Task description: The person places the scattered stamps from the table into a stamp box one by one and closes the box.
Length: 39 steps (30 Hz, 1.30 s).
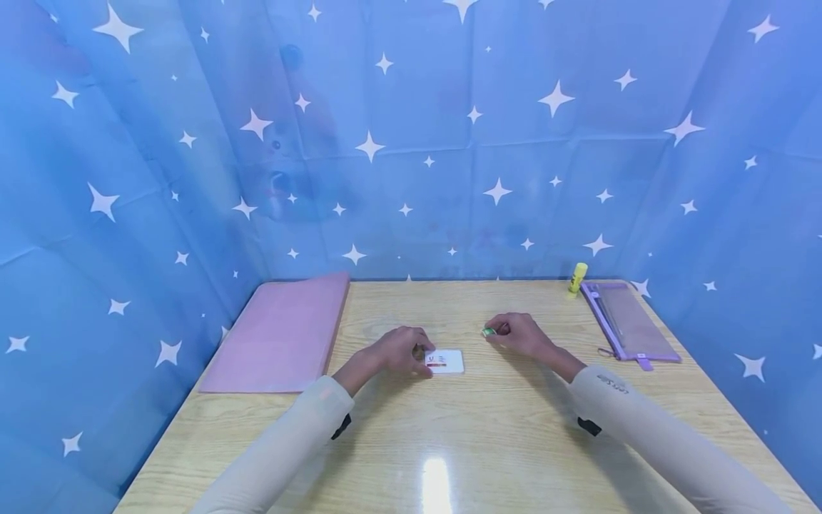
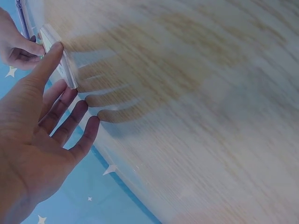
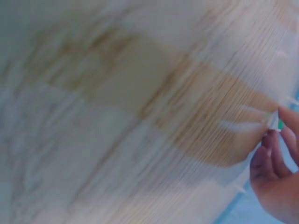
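Left sleeve: long and off-white from where I watch
Right sleeve: equally pale, dark lettering I can't read
Black pieces: one under each cuff

We see blue cloth scattered with white four-pointed stars, a pale, wood-grained surface, a pink folder, a purple-edged pouch, a yellow tube, a white case striped red, a green piece, and off-white sleeves.

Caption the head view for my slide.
Left hand pinches a flat white printed item, right hand a small green piece.
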Motion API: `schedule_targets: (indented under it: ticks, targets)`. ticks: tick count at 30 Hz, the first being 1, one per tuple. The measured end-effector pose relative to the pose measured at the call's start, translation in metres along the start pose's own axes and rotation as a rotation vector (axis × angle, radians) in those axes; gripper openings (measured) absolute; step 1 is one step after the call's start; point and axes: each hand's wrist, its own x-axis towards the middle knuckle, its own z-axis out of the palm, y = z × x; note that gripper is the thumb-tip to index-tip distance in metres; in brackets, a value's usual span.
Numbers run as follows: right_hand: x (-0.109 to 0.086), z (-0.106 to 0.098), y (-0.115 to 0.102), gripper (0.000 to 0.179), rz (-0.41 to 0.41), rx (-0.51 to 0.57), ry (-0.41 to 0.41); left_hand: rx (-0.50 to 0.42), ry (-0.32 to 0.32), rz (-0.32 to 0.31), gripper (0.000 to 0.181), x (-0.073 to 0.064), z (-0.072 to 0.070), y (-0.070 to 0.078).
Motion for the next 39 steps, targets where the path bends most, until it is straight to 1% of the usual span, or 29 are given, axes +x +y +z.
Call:
schedule_targets:
  ticks: [12,17,21,27,30,39]
  targets:
    - [0.002,0.0,-0.009,0.031,0.019,0.013,-0.055,0.009,-0.007,-0.025,0.054,-0.001,-0.001,0.004]
    - [0.002,-0.002,-0.011,0.031,0.024,0.026,-0.072,0.008,-0.007,-0.026,0.055,-0.001,-0.001,0.005]
    - [0.001,-0.002,-0.012,0.027,0.033,0.043,-0.076,0.009,-0.006,-0.023,0.054,0.0,0.0,0.004]
    - [0.0,-0.002,-0.015,0.019,0.038,0.113,-0.074,0.001,-0.012,-0.031,0.054,0.0,-0.001,0.004]
    - [-0.001,-0.002,-0.02,0.015,0.02,0.147,-0.068,-0.003,-0.011,-0.034,0.054,-0.001,-0.001,0.005]
    - [-0.003,0.001,-0.037,0.015,-0.008,0.26,-0.072,-0.006,-0.013,-0.038,0.054,-0.001,0.0,0.005]
